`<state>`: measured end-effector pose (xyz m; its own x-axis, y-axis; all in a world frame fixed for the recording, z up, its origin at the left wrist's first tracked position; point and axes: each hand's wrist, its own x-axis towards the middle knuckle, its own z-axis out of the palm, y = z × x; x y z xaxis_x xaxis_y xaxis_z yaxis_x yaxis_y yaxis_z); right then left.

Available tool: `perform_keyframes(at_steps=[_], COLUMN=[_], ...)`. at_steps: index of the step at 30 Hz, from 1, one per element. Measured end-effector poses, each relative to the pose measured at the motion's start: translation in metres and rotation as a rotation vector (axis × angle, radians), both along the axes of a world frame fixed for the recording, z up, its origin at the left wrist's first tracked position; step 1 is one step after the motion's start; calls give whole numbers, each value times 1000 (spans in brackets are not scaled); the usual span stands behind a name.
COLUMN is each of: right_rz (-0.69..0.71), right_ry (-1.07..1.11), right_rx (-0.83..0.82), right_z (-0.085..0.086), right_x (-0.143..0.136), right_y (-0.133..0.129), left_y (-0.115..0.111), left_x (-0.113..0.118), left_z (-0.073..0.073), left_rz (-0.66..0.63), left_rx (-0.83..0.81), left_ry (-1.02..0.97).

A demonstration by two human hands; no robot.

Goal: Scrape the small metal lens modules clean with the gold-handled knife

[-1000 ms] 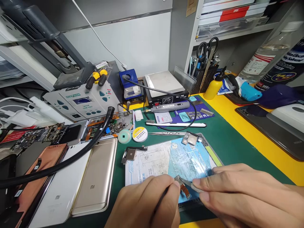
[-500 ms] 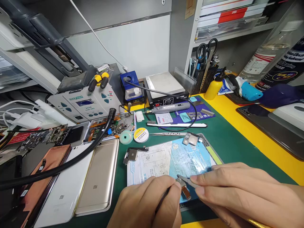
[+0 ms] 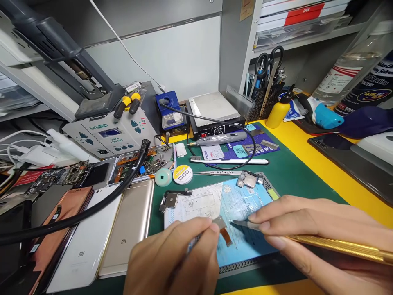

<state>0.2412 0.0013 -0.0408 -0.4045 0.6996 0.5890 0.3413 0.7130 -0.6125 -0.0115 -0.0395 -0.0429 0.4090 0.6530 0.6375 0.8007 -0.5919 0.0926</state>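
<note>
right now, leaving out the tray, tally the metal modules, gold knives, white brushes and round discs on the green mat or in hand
modules: 3, one in the left hand
knife: 1, in the right hand
brush: 1
discs: 2
total: 7

White back wall panel [image 3: 190,61] beside a grey partition [image 3: 233,53], loaded white shelf [image 3: 307,43], yellow worktop [image 3: 319,162] below.

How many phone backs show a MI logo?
2: the white phone and the gold phone right beside it, both to the left of the left hand.
</note>
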Motion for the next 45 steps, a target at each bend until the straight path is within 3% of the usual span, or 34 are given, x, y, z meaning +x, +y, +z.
perform_keyframes(at_steps=[13,25,34,45], right_rz=[164,160,145,177], right_ry=[-51,-39,-62,-70], right_rx=[49,41,31,26], right_z=[-1,-8,-7,-4], right_x=[3,3,2,3], right_y=[6,5,3,5], left_y=[2,6,1,6], left_x=[-7,-11,-8,-12], left_z=[0,-1,0,-1], left_rz=[-34,-161,-111,-151], left_rx=[-90,-76,-82,-104], left_ry=[43,78,70,104])
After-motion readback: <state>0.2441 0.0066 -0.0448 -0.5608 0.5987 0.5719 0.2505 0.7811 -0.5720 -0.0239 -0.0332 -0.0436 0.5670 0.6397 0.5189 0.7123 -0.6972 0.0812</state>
